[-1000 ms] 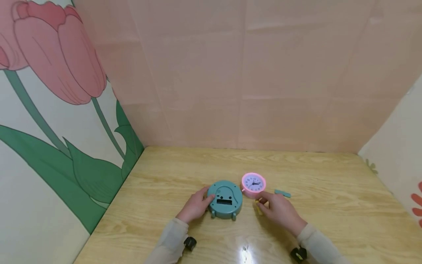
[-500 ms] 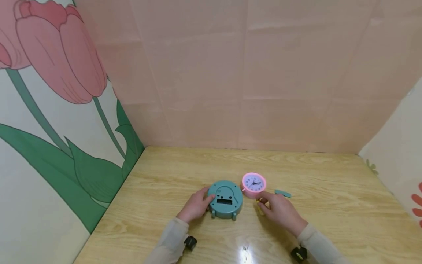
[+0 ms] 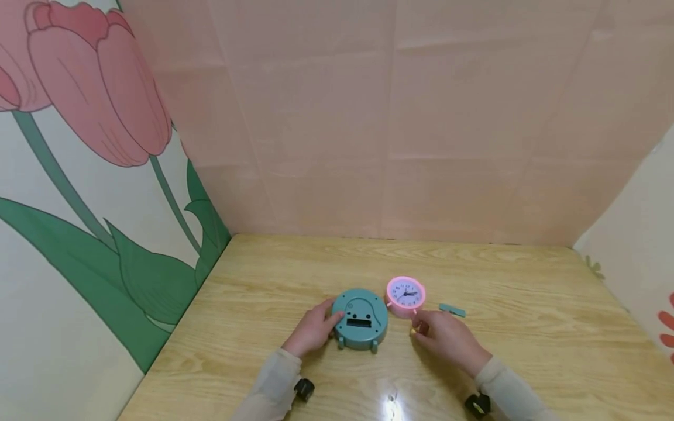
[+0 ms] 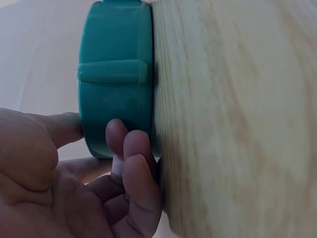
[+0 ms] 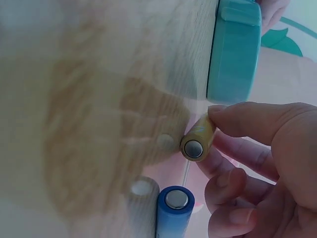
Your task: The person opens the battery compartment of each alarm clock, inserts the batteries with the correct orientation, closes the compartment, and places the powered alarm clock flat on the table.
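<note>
A round teal clock (image 3: 360, 303) lies face down on the table, its battery slot uncovered and dark. My left hand (image 3: 312, 330) holds its left side, thumb on the back; in the left wrist view curled fingers (image 4: 141, 181) lie against the rim. Just right of the clock, my right hand (image 3: 447, 339) pinches a yellow battery (image 5: 198, 141) between thumb and fingers, close to the tabletop. A blue battery (image 5: 176, 213) shows near that hand in the right wrist view; in the head view I cannot make it out.
A small pink alarm clock (image 3: 405, 293) stands face up behind the right fingertips. Right of it lies a narrow teal strip (image 3: 453, 310), like a battery cover. The wooden table (image 3: 295, 263) meets a pink-covered wall at the back.
The yellow battery has turned in the right fingers: its length showed before, now mostly its end. Both hands and the teal clock have stayed nearly in place.
</note>
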Demonstrator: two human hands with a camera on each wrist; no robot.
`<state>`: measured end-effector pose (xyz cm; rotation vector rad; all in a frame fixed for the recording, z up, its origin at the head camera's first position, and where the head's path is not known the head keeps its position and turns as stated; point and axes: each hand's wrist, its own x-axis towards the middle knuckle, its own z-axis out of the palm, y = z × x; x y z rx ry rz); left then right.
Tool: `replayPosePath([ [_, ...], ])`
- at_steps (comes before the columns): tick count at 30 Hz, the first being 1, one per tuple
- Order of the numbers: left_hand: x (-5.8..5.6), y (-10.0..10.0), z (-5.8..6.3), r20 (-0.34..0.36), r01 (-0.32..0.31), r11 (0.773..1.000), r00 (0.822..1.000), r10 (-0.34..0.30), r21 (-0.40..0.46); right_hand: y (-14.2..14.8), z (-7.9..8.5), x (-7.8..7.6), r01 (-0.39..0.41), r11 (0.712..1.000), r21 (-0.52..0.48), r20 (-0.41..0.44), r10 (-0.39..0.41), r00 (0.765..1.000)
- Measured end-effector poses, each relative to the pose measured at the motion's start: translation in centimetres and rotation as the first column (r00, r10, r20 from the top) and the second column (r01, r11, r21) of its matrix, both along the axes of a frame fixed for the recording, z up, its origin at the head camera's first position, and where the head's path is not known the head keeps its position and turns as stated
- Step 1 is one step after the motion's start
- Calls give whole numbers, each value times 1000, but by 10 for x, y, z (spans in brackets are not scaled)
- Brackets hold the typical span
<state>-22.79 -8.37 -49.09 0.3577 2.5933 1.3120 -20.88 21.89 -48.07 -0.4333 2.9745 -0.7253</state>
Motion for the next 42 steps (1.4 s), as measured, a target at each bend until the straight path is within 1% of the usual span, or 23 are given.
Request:
replayPosePath([
  [8,-1,0,-1,9,-2,1000,1000,2,6,3,-3,1,-28,999,17,-46,29,998],
  [15,0,1,0,1,-1,1000,1000,1,-3,2,-5,1,-35,999,17,-54,36,998],
  [19,0,1,0,7,-3,1000,1000,3,-3,3,-6,0,-22,1000,21,-52,23,998],
  [25,0,1,1,12,-4,1000,1000,4,-3,8,-2,-1,40,999,14,-73,-39,997],
  [29,0,1,2,9,0,1000,1000,0,-3,17,4,1,120,993,6,-90,-119,989],
  [31,0,1,2,14,2,1000,1000,-2,1,23,8,2,171,985,15,-79,-169,982],
  [36,1,0,4,23,2,1000,1000,-2,9,37,17,3,264,960,91,3,-265,964],
  [40,2,0,5,15,2,1000,1000,-2,6,44,22,2,291,945,148,73,-304,950],
  [42,2,0,5,9,2,1000,1000,-2,4,45,23,2,294,942,160,113,-314,943],
])
